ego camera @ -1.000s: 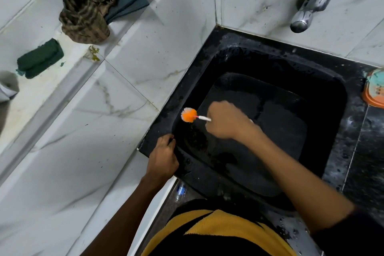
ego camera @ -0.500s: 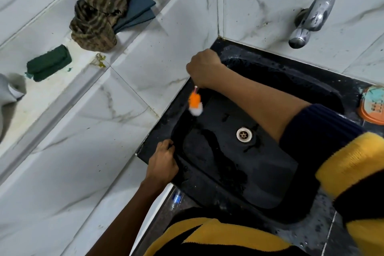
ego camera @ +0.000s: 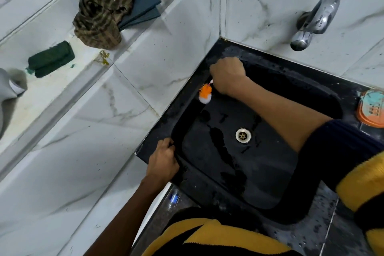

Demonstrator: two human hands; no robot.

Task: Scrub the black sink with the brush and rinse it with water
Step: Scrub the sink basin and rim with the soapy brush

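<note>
The black sink (ego camera: 245,181) fills the lower right, wet, with a round metal drain (ego camera: 243,135) near its middle. My right hand (ego camera: 227,78) is closed around a small brush (ego camera: 205,93) with orange and white bristles. The bristles press against the sink's far-left inner wall, near the back corner. My left hand (ego camera: 163,161) grips the sink's near-left rim. A chrome tap (ego camera: 313,23) juts from the back wall above the sink, with no water running.
A marble ledge at upper left holds a striped brown cloth (ego camera: 101,8), folded blue cloths (ego camera: 143,8) and a green scrub pad (ego camera: 51,59). An orange soap dish (ego camera: 371,108) sits on the right counter. A plastic bottle (ego camera: 173,198) lies below the sink's edge.
My right hand has carried the brush from the sink's near-left wall up to the far-left corner. The bristles now point downward. The left hand stays on the rim.
</note>
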